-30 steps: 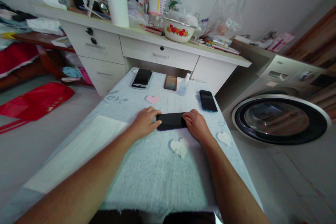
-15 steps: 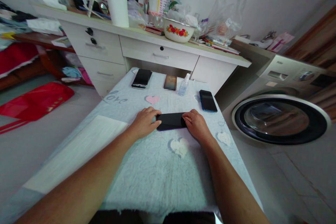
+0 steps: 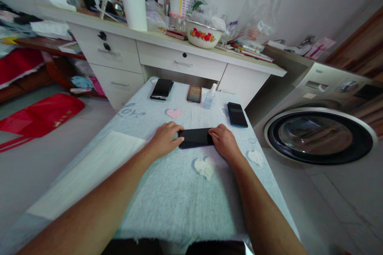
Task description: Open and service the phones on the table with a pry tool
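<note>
Your phone [image 3: 195,138] lies face up on the cloth [image 3: 179,203], directly between your two hands, its long axis running side to side across your front, with the right end a touch farther from you than the left. Your left hand [image 3: 164,140] holds the left end in a narrow grip, the thumb over the near corner and a finger at the far corner. Your right hand [image 3: 224,142] is at the other end, its fingers bunched close together and touching the dark glass; you cannot tell from here whether they pinch anything. So neither hand is the nearer one to this phone: the left has its left end, the right its right end, and the middle of the glass shows between them. Beyond your right hand and to its right is the blue-edged phone [image 3: 237,115], the right hand clearly the nearer. Its long axis runs away from you, the far end slanting left, so it lies crosswise to the phone between your hands. The bottle [image 3: 209,98] stands past the phone, also nearer the right hand, with a blurred brown item [image 3: 194,93] just to its left. The black stack [image 3: 161,89] lies far off beyond your left hand, and the white sheet [image 3: 89,173] stretches out to the left, beside your left forearm.
</note>
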A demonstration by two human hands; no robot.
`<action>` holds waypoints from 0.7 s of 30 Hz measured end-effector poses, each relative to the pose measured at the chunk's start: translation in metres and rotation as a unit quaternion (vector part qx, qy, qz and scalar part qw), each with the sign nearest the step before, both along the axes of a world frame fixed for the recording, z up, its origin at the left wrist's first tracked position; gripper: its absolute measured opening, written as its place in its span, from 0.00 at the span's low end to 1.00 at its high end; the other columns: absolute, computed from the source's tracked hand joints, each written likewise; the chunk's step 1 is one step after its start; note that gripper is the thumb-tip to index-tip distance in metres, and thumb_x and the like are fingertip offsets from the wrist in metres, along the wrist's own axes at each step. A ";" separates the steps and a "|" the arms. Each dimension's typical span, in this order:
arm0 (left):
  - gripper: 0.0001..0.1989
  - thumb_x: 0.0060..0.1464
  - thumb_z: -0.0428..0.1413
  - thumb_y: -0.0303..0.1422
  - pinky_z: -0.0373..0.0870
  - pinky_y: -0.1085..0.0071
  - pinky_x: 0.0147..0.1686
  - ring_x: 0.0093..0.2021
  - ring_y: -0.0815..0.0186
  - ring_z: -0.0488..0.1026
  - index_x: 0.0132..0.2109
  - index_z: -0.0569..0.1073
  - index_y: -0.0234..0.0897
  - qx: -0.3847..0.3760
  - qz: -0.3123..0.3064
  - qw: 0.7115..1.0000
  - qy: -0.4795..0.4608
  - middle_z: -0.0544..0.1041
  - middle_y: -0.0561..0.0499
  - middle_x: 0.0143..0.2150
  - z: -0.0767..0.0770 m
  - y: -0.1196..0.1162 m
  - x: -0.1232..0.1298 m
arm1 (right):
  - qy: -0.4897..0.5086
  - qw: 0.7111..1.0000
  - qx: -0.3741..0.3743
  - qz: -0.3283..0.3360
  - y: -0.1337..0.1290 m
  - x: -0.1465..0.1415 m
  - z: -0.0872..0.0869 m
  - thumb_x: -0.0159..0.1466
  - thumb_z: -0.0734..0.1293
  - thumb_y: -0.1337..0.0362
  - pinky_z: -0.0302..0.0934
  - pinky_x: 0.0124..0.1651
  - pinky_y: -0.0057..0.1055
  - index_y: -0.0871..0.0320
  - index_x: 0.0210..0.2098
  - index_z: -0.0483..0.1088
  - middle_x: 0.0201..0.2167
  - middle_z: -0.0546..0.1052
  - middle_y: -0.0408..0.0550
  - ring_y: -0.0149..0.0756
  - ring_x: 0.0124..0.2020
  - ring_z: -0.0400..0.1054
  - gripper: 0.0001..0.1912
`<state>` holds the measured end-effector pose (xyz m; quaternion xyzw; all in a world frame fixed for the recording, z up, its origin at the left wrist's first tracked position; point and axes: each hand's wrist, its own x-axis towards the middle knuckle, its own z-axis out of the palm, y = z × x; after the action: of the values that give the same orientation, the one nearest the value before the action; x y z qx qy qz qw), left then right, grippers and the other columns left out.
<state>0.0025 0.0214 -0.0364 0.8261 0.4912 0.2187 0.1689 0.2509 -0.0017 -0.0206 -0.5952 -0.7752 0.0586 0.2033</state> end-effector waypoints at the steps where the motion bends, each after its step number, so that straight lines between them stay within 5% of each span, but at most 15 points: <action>1: 0.15 0.53 0.55 0.34 0.64 0.61 0.49 0.47 0.58 0.69 0.49 0.72 0.41 0.001 0.000 1.000 0.000 0.73 0.47 0.45 0.000 0.000 0.000 | -0.001 1.000 0.001 -0.001 0.000 0.000 0.000 0.66 0.61 0.70 0.57 0.43 0.27 0.58 0.40 0.76 0.36 0.72 0.48 0.33 0.37 0.66 0.12; 21: 0.16 0.54 0.54 0.34 0.64 0.60 0.50 0.48 0.57 0.69 0.50 0.72 0.38 -0.001 -0.002 1.000 0.006 0.73 0.45 0.46 0.002 -0.001 0.000 | -0.003 1.000 0.001 -0.016 0.001 0.001 0.000 0.65 0.61 0.71 0.57 0.43 0.27 0.58 0.39 0.76 0.36 0.72 0.49 0.34 0.37 0.66 0.12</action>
<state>0.0028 0.0209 -0.0349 0.8281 0.4910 0.2126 0.1672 0.2514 -0.0012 -0.0208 -0.6077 -0.7662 0.0527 0.2022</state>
